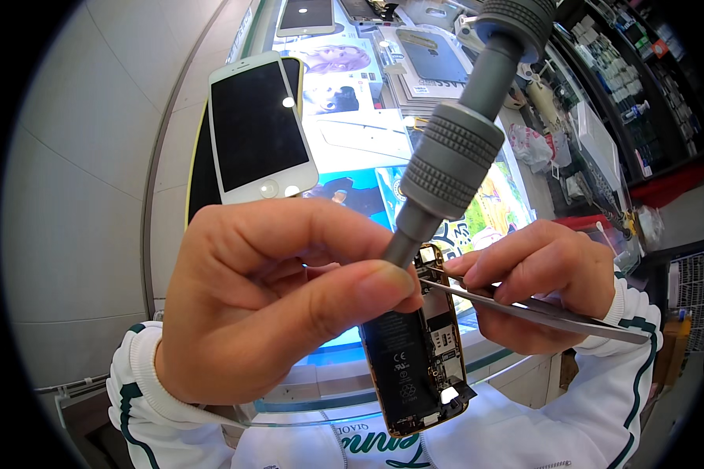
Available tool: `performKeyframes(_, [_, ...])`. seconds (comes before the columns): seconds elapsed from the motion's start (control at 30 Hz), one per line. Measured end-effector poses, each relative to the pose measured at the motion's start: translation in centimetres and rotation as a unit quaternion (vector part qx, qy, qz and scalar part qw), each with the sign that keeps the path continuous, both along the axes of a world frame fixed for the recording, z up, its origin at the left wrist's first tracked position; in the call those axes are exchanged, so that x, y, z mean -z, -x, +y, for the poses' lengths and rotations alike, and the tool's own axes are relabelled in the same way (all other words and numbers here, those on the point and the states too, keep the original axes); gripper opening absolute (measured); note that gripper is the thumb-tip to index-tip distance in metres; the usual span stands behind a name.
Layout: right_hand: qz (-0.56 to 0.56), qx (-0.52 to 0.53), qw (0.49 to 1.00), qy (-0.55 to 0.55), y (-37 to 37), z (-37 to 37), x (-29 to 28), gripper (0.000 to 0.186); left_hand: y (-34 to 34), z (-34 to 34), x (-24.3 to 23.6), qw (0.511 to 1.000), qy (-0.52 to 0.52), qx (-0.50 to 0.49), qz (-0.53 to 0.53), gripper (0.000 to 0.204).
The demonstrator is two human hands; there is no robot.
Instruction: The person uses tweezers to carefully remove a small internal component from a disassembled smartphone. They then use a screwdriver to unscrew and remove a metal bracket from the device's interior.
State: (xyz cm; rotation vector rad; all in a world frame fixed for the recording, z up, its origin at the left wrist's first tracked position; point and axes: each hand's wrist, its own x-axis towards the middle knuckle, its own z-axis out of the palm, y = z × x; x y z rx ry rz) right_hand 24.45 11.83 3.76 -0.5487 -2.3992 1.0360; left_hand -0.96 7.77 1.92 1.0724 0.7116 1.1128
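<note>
My left hand [281,297] pinches the lower end of a grey screwdriver with knurled grips [454,156] between thumb and forefinger. The screwdriver slants up to the right, its tip hidden behind my fingers. Metal tweezers [540,313] lie in my closed right hand [544,273], their points at the upper part of an opened phone body [446,344]. That body stands below my hands, with a black battery [403,367] along its left side and bare circuit parts along its right. My left hand covers its upper left part; what supports it cannot be made out.
A white phone screen [262,129] lies on a dark, yellow-edged phone or case [199,164] at the left of the lit counter. Behind are another white phone [305,16] and stacked flat boxes [430,66]. Plastic bags [530,144] and shelves [618,86] are at right.
</note>
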Motion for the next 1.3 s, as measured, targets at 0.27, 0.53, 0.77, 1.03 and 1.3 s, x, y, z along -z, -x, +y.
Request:
performKeyframes(0.27, [0.018,0.001,1.000,0.016,0.0,0.1,0.3,0.035,-0.1,-0.1,-0.3,1.000,0.017,-0.007,0.003,0.026])
performKeyframes(0.53, [0.006,-0.012,1.000,0.021,0.0,0.0,0.2,0.037,-0.1,-0.2,-0.3,1.000,0.015,-0.009,0.007,0.026])
performKeyframes(0.77, [0.045,0.014,0.999,-0.015,-0.2,-0.3,-0.3,0.026,-0.1,-0.5,-0.5,1.000,0.003,-0.014,0.016,0.025])
performKeyframes(1.03, [-0.169,0.053,0.907,-0.383,-1.6,0.6,-1.7,0.025,-0.1,0.0,-0.1,0.999,-0.025,-0.004,0.034,0.020])
performKeyframes(1.3, [-0.205,0.058,0.927,-0.309,-2.3,1.1,-2.1,0.043,-0.2,0.6,-0.3,0.983,-0.122,0.014,0.139,0.016])
